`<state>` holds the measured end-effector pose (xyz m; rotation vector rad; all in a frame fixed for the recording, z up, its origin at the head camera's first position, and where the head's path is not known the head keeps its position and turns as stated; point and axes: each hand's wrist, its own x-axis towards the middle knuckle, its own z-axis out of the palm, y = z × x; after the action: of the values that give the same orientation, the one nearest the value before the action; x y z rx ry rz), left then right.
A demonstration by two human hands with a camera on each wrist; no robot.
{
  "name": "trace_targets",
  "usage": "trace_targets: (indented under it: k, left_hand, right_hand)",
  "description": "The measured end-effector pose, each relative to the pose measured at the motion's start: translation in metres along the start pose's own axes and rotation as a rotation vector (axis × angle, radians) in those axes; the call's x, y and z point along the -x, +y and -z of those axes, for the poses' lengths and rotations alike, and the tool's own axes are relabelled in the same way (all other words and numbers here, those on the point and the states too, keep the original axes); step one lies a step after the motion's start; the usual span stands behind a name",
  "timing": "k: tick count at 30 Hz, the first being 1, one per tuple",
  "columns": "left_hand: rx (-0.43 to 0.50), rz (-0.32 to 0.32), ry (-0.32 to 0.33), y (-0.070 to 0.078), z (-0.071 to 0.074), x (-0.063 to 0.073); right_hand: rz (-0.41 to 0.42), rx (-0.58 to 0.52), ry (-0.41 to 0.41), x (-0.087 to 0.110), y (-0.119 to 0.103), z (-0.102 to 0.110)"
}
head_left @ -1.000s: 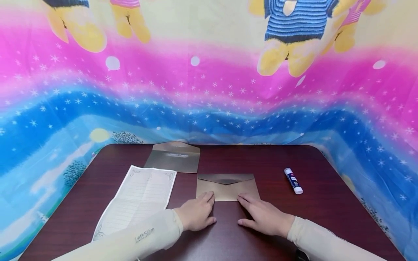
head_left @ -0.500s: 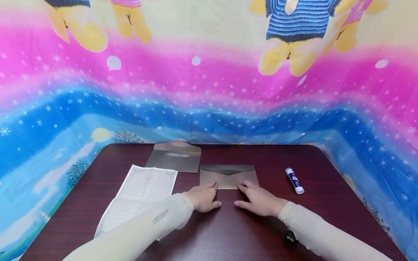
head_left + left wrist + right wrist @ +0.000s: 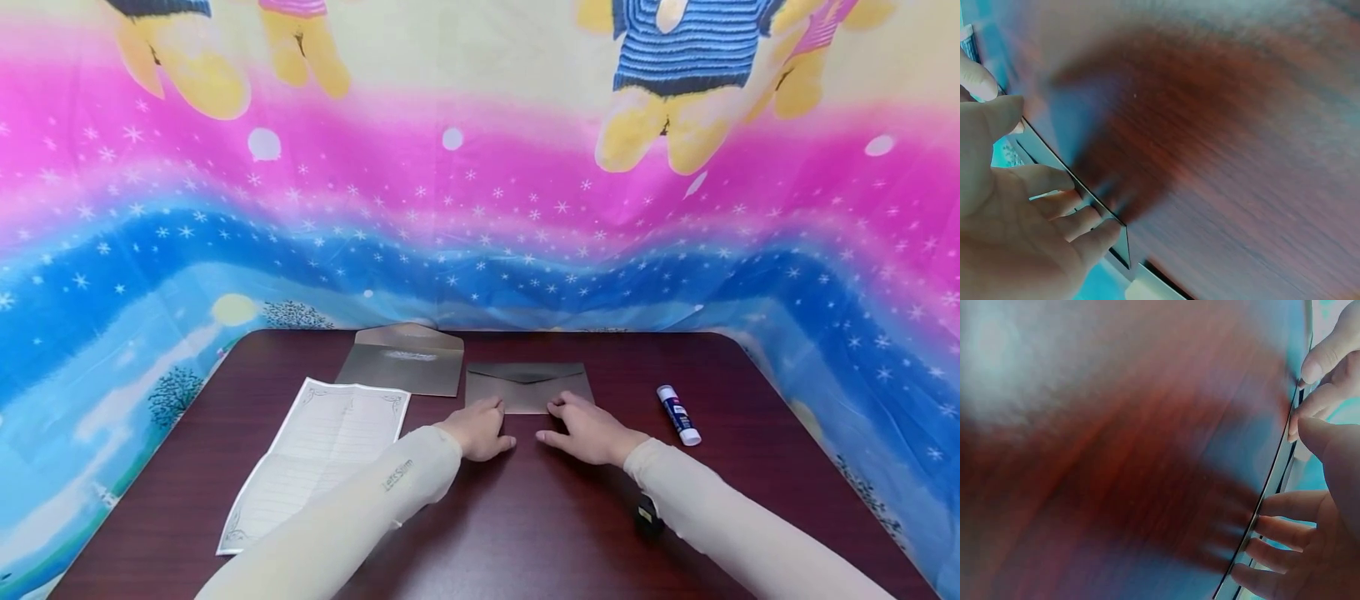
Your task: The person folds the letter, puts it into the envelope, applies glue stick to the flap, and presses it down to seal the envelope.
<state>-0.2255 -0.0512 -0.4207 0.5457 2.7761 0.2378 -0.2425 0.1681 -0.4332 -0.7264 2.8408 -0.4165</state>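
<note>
A brown-gold envelope (image 3: 525,393) lies on the table with its pointed flap folded down, the flap's tip facing the person. My left hand (image 3: 477,428) rests its fingertips on the envelope's near left part, thumb apart on the side towards the person. On the near right part, the fingertips of my right hand (image 3: 596,428) touch the envelope in the same manner. Both wrist views show extended fingers of the left hand (image 3: 1022,206) and the right hand (image 3: 1310,531) along the envelope's near edge. Neither hand is curled round anything.
Left of it, a second envelope (image 3: 397,373) lies with its flap raised, near the table's back edge. A creased sheet of lined letter paper (image 3: 330,442) lies in front of that, partly under the left sleeve (image 3: 352,508). A glue stick (image 3: 678,415) lies on the right.
Both hands have moved away from the person across the table, and the envelope under their fingertips has slid the same way, now beside the second envelope. Paper and glue stick stay put.
</note>
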Motion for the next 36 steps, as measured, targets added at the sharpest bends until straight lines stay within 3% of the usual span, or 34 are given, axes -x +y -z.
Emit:
trace_targets:
  k: [16, 22, 36]
  left_hand:
    - [0.041, 0.025, -0.005, -0.005, 0.01, -0.023]
    - [0.056, 0.023, -0.001, -0.004, 0.012, -0.026]
    - [0.031, 0.011, 0.032, -0.009, 0.007, -0.031]
  right_hand:
    - [-0.037, -0.028, 0.013, -0.021, 0.008, 0.006]
    - [-0.069, -0.031, 0.012, -0.024, 0.006, 0.007]
    - [-0.059, -0.006, 0.038, -0.025, 0.007, 0.007]
